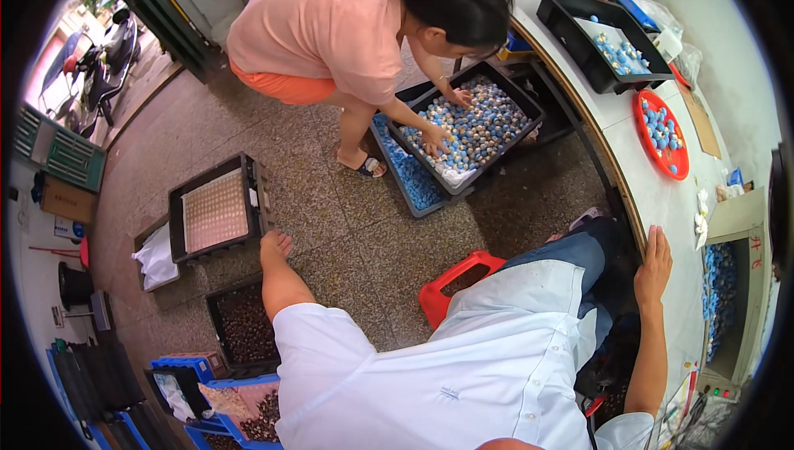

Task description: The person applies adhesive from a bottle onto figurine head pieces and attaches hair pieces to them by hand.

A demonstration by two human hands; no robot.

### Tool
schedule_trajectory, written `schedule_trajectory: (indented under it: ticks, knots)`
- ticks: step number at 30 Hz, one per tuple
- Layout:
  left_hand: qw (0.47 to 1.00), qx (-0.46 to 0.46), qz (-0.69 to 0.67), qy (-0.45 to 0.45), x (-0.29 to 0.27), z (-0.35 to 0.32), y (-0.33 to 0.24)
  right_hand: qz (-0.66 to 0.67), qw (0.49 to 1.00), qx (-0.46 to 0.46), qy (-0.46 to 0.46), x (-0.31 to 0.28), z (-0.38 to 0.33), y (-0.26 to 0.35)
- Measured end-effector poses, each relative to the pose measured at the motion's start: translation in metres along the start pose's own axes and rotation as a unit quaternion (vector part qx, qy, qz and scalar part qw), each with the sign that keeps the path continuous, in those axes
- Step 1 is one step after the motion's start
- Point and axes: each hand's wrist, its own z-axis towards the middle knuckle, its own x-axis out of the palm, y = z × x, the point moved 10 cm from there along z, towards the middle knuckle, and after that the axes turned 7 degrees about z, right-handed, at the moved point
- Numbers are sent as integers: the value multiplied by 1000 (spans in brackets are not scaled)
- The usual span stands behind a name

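Note:
My right hand [653, 266] lies flat, fingers stretched, on the edge of the pale worktable [624, 140], holding nothing. On the left, my left hand [275, 245] hangs at the end of my outstretched arm, fingers extended and empty. It is nearest to the corner of a black crate [263, 193] with a pale dotted sheet [217, 210] inside; whether they touch I cannot tell. Ahead, a co-worker in a peach shirt [327, 32] bends over a black tray of small blue and whitish balls [480, 123], both hands among the balls.
Beneath that tray sits a blue-filled tray [409, 177]. A red plastic stool [447, 289] stands by my leg. The table bears a black tray [571, 32] and a red round tray [674, 160] with blue balls. Left are a crate of dark pieces [246, 326] and blue crates [223, 425].

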Motion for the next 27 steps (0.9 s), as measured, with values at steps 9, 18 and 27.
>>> schedule_trajectory:
  ticks: [9, 18, 27]
  knots:
    - [999, -34, -1, 7, 31, 13, 30, -2, 1000, 5, 14, 1, 0, 0]
    - [996, 10, -45, -81, 23, 6, 0, 15, 1000, -4, -2, 2, -11, -18]
    - [1000, 3, 24, -18, -28, 51, 8, 16, 1000, -3, 1, 6, 2, 0]
